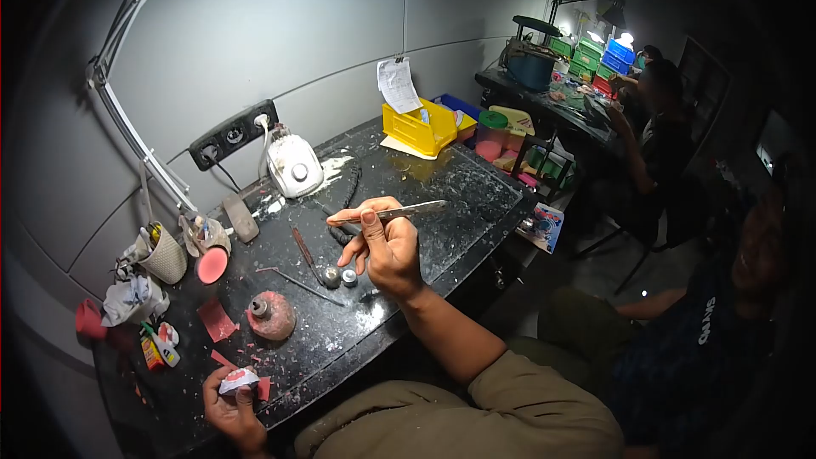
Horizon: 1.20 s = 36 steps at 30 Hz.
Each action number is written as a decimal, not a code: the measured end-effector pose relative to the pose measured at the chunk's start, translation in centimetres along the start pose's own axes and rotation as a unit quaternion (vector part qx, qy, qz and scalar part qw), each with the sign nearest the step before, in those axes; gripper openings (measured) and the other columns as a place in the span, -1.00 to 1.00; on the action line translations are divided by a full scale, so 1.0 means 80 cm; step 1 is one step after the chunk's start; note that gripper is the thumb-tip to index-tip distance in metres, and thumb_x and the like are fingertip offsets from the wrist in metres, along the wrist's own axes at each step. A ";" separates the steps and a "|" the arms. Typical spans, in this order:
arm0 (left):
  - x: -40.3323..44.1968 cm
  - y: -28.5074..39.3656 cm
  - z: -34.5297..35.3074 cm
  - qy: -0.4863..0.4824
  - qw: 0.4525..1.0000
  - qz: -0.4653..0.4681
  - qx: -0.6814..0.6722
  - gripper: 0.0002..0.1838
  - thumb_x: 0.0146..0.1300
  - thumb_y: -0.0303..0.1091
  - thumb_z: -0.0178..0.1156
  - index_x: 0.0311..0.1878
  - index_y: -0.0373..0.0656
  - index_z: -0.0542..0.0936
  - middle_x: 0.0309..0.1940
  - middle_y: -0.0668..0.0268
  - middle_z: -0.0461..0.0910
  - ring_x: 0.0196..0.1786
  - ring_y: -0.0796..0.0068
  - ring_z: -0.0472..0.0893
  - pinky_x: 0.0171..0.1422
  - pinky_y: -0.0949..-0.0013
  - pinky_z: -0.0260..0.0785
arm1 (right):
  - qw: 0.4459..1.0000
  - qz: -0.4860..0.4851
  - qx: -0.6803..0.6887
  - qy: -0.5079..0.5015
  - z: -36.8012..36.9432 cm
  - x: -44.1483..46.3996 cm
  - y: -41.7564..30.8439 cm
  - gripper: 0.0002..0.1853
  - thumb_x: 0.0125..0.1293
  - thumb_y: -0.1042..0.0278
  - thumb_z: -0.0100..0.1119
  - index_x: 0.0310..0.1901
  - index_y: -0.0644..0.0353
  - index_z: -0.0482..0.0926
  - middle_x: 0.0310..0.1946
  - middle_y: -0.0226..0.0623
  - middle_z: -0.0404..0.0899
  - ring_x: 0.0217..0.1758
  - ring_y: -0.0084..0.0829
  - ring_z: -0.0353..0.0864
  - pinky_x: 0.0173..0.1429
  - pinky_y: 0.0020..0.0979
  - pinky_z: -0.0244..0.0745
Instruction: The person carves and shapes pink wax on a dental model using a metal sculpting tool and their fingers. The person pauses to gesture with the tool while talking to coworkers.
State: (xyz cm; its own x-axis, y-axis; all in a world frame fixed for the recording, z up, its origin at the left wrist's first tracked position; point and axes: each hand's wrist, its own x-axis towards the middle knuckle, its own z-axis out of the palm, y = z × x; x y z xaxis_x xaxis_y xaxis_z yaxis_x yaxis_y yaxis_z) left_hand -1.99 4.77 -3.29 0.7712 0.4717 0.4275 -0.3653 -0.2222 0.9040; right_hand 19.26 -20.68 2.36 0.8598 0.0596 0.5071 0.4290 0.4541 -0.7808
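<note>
My left hand (228,412), low at the table's front edge, is closed round a white dental model (237,382) with pink wax on it. Raised over the table, my right hand (391,251) grips a slim metal wax knife (415,210), its flat end pointing right. Beyond my left hand stands a round, wax-covered spirit burner (272,318) with a short neck. A pink wax sheet (218,320) lies beside it, with pink scraps around. Below my right hand are a round metal piece (331,277), a small jar (349,276) and a thin metal tool (299,285).
At the back stand a white control box (294,168) and a yellow bin (418,129). A woven cup (164,255), a pink dish (212,265) and a red cup (90,320) are on the left. One person (680,357) sits at right; another works at a farther bench.
</note>
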 end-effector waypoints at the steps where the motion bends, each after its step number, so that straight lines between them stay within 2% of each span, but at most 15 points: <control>1: 0.000 0.001 0.000 0.000 1.000 -0.004 0.000 -0.54 0.39 -0.28 0.38 0.17 -0.35 0.45 -0.06 0.16 0.59 -0.03 0.32 0.69 0.18 0.32 0.54 | 1.000 -0.004 0.010 -0.003 0.001 -0.001 0.000 -0.69 0.67 0.15 -0.08 -0.02 0.30 0.39 -0.11 -0.09 0.72 -0.56 -0.57 0.66 -0.59 -0.66 0.41; 2: 0.000 0.001 0.000 -0.001 1.000 -0.013 -0.016 -0.55 0.39 -0.31 0.38 0.17 -0.35 0.45 -0.07 0.16 0.60 -0.01 0.32 0.68 0.19 0.31 0.53 | 1.000 -0.011 0.009 -0.009 0.000 -0.002 0.002 -0.71 0.67 0.15 -0.08 0.00 0.26 0.33 -0.10 -0.05 0.73 -0.52 -0.55 0.69 -0.59 -0.66 0.42; 8: 0.001 -0.002 -0.004 0.001 1.000 -0.012 -0.027 -0.68 0.41 -0.47 0.29 0.13 -0.35 0.46 -0.06 0.18 0.57 -0.01 0.37 0.65 0.17 0.32 0.49 | 1.000 -0.002 0.023 -0.011 0.007 -0.006 -0.002 -0.74 0.67 0.17 -0.11 0.02 0.24 0.33 -0.16 0.04 0.73 -0.45 -0.45 0.74 -0.51 -0.62 0.52; 9: 0.002 -0.001 -0.005 -0.002 1.000 -0.013 -0.024 -0.69 0.42 -0.46 0.29 0.12 -0.34 0.46 -0.07 0.20 0.56 -0.03 0.39 0.64 0.16 0.33 0.49 | 0.999 0.008 0.031 -0.013 0.007 -0.008 -0.002 -0.74 0.68 0.17 -0.12 0.03 0.23 0.33 -0.18 0.04 0.74 -0.44 -0.43 0.75 -0.50 -0.62 0.53; 11: 0.002 -0.008 -0.008 -0.002 1.000 0.011 -0.005 -0.68 0.45 -0.41 0.27 0.13 -0.33 0.44 -0.09 0.09 0.63 -0.05 0.31 0.69 0.16 0.23 0.58 | 1.000 0.001 0.022 -0.014 0.007 -0.009 -0.001 -0.73 0.67 0.16 -0.10 0.03 0.24 0.36 -0.24 -0.01 0.74 -0.42 -0.43 0.75 -0.46 -0.58 0.57; 15: 0.005 -0.012 -0.012 -0.005 1.000 0.013 -0.009 -0.62 0.42 -0.24 0.34 0.08 -0.26 0.45 -0.15 0.17 0.61 -0.11 0.34 0.70 0.10 0.21 0.62 | 0.996 -0.081 -0.002 -0.024 0.003 -0.009 0.015 -0.77 0.67 0.22 -0.08 0.04 0.23 0.39 -0.28 -0.10 0.74 -0.43 -0.49 0.70 -0.39 -0.56 0.54; 17: 0.003 -0.023 -0.014 0.012 0.999 0.003 -0.050 -0.65 0.42 -0.28 0.35 0.06 -0.27 0.48 -0.16 0.27 0.59 -0.10 0.49 0.64 0.04 0.40 0.51 | 0.995 -0.099 -0.011 -0.032 0.000 -0.010 0.014 -0.78 0.67 0.23 -0.07 0.04 0.23 0.40 -0.31 -0.13 0.74 -0.44 -0.50 0.69 -0.40 -0.55 0.51; 18: 0.005 -0.007 -0.006 0.008 0.997 -0.007 -0.077 -0.64 0.42 -0.26 0.35 0.06 -0.27 0.47 -0.17 0.27 0.60 -0.10 0.49 0.64 0.02 0.41 0.53 | 0.995 -0.098 -0.012 -0.031 -0.001 -0.011 0.015 -0.78 0.67 0.23 -0.07 0.04 0.23 0.41 -0.32 -0.14 0.74 -0.44 -0.51 0.68 -0.40 -0.55 0.51; 21: 0.004 -0.016 -0.010 0.019 0.993 -0.003 -0.114 -0.65 0.48 -0.25 0.27 0.14 -0.21 0.40 -0.07 0.24 0.54 -0.10 0.42 0.63 -0.02 0.13 0.69 | 0.995 -0.097 -0.008 -0.030 -0.001 -0.013 0.015 -0.76 0.66 0.21 -0.05 0.03 0.24 0.42 -0.36 -0.16 0.73 -0.46 -0.52 0.67 -0.41 -0.56 0.50; 23: 0.006 -0.007 -0.002 0.090 0.984 0.001 -0.154 -0.66 0.53 -0.26 0.19 0.21 -0.14 0.34 0.02 0.24 0.44 -0.07 0.40 0.59 -0.08 -0.01 0.72 | 0.995 -0.092 -0.006 -0.028 -0.003 -0.013 0.019 -0.76 0.66 0.20 -0.04 0.04 0.23 0.42 -0.38 -0.18 0.71 -0.49 -0.54 0.65 -0.44 -0.57 0.49; 24: 0.007 -0.019 -0.009 0.098 0.983 0.002 -0.158 -0.70 0.56 -0.29 0.12 0.22 -0.11 0.32 0.05 0.25 0.38 -0.07 0.39 0.57 -0.13 0.01 0.71 | 0.995 -0.093 -0.009 -0.029 -0.002 -0.014 0.018 -0.75 0.66 0.20 -0.04 0.04 0.23 0.42 -0.38 -0.18 0.71 -0.49 -0.54 0.65 -0.45 -0.57 0.48; 27: 0.011 -0.028 -0.022 0.121 0.968 -0.044 -0.214 -0.74 0.59 -0.20 0.05 0.19 -0.06 0.36 -0.01 0.26 0.49 -0.10 0.35 0.61 -0.23 0.16 0.65 | 0.995 -0.088 -0.020 -0.031 -0.002 -0.012 0.014 -0.77 0.66 0.21 -0.05 0.03 0.24 0.42 -0.40 -0.20 0.70 -0.51 -0.57 0.62 -0.42 -0.58 0.49; 31: 0.013 -0.026 -0.030 0.125 0.950 -0.062 -0.279 -0.74 0.60 -0.13 0.01 0.15 -0.07 0.40 -0.15 0.27 0.56 -0.20 0.36 0.64 -0.33 0.22 0.63 | 0.994 -0.093 -0.047 -0.018 0.000 -0.012 0.017 -0.77 0.66 0.21 -0.03 0.00 0.23 0.44 -0.43 -0.23 0.69 -0.50 -0.58 0.60 -0.37 -0.56 0.50; 34: 0.013 -0.033 -0.037 0.121 0.937 -0.097 -0.313 -0.70 0.60 -0.06 -0.02 0.07 -0.09 0.47 -0.32 0.30 0.57 -0.34 0.36 0.66 -0.56 0.25 0.54 | 0.995 -0.085 -0.056 -0.014 0.000 -0.013 0.014 -0.77 0.65 0.21 -0.02 -0.01 0.23 0.45 -0.45 -0.26 0.67 -0.49 -0.58 0.60 -0.36 -0.55 0.51; 36: 0.012 -0.041 -0.042 0.107 0.932 -0.096 -0.332 -0.68 0.59 -0.02 -0.01 0.07 -0.08 0.48 -0.32 0.29 0.56 -0.34 0.31 0.67 -0.58 0.24 0.54 | 0.995 -0.076 -0.060 -0.011 -0.001 -0.011 0.018 -0.77 0.65 0.21 -0.01 -0.01 0.23 0.45 -0.48 -0.29 0.64 -0.49 -0.57 0.59 -0.36 -0.54 0.51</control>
State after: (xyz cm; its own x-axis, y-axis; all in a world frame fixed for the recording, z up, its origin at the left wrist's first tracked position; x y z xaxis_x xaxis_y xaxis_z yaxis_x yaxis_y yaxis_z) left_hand -1.79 8.85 -5.83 0.7593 0.6243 0.1839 -0.5288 0.4271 0.7334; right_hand 19.10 -20.13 0.77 0.7772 0.0183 0.6289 0.5843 0.3499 -0.7322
